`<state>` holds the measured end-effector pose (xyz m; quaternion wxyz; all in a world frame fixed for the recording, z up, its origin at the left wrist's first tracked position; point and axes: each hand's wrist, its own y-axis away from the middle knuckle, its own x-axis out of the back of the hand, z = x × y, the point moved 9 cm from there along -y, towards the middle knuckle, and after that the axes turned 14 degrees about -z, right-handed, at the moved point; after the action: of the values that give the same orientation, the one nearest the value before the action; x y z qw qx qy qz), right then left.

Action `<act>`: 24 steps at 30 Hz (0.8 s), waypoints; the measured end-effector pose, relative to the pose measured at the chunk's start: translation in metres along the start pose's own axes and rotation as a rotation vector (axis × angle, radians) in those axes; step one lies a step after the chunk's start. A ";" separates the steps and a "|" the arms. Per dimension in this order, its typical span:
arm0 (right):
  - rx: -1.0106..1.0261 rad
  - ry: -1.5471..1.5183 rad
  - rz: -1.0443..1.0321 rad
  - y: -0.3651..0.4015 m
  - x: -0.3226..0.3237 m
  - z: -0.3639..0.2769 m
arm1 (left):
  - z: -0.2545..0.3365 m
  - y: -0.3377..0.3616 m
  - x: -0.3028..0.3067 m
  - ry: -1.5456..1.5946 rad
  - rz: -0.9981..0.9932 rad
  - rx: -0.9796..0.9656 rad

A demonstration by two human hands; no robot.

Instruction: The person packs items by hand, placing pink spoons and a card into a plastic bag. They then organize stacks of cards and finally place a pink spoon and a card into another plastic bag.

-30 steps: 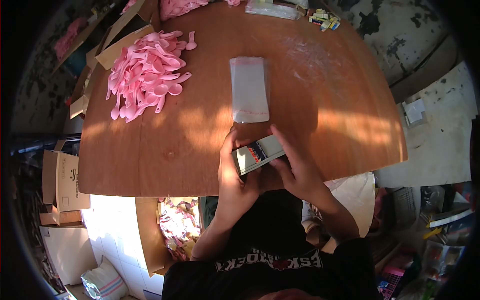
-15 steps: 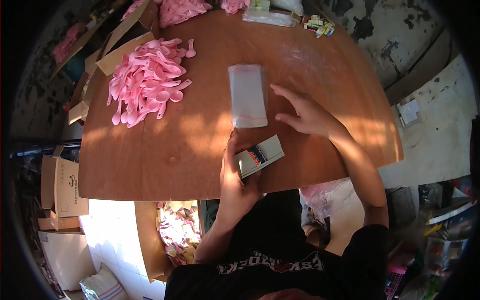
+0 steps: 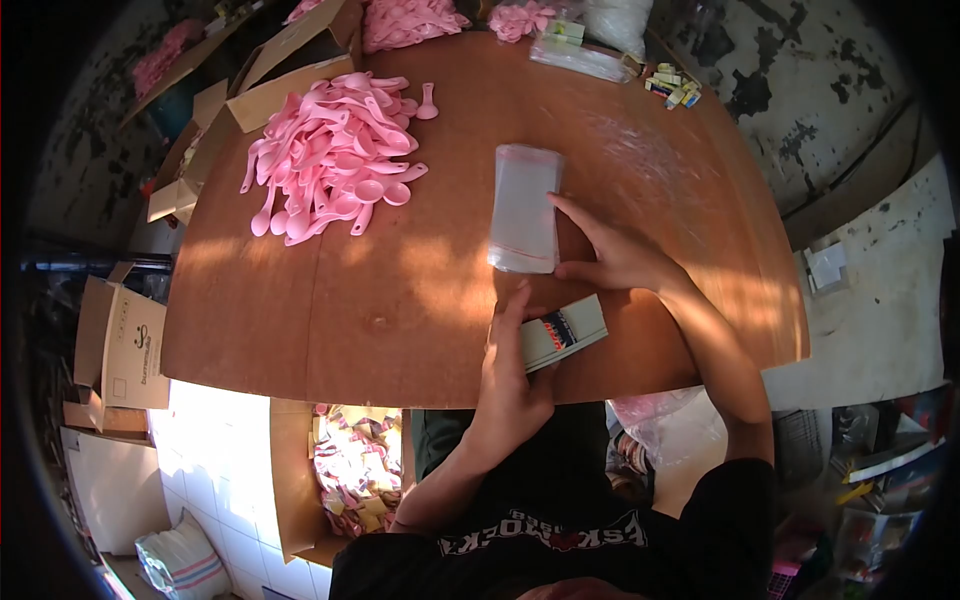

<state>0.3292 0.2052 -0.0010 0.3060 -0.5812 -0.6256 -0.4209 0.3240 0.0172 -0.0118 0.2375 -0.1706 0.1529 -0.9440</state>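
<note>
My left hand [image 3: 512, 395] is closed around a stack of pale cards [image 3: 582, 322], with a dark printed label showing on the top one. It holds the stack low over the table, close to the front edge. Just beyond lies a pile of clear plastic bags [image 3: 525, 210], flat on the wood. My right hand [image 3: 625, 255] is at the right side of these bags, thumb and forefinger spread apart, the fingertips right at the bags' edge. Nothing shows between those fingers.
A heap of pink plastic spoons [image 3: 335, 160] covers the table's [image 3: 380, 320] left part. Behind it stand open cardboard boxes [image 3: 290, 90]. Small yellowish packs [image 3: 672, 86] and more plastic bags [image 3: 580, 58] lie at the far edge. Below, a carton [image 3: 290, 480] holds many wrapped pieces.
My right hand has come closer to the clear bags, its fingertips now at their edge. My left hand still holds the card stack. The whole view has shifted a little.
</note>
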 end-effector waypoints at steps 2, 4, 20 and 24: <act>0.069 -0.021 0.022 -0.006 0.000 -0.004 | 0.002 0.001 0.001 -0.011 0.005 -0.005; 0.111 0.016 0.024 -0.017 -0.004 0.000 | 0.004 -0.001 0.000 -0.022 0.006 -0.017; 0.236 0.393 -0.010 0.068 -0.001 -0.137 | 0.001 0.002 -0.004 -0.041 0.010 -0.012; 0.244 0.709 0.053 0.063 -0.009 -0.142 | 0.004 0.001 -0.005 -0.044 0.015 0.013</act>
<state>0.3776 0.0741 0.0671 0.5816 -0.3746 -0.5110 -0.5102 0.3302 0.0178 -0.0098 0.2488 -0.1888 0.1427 -0.9392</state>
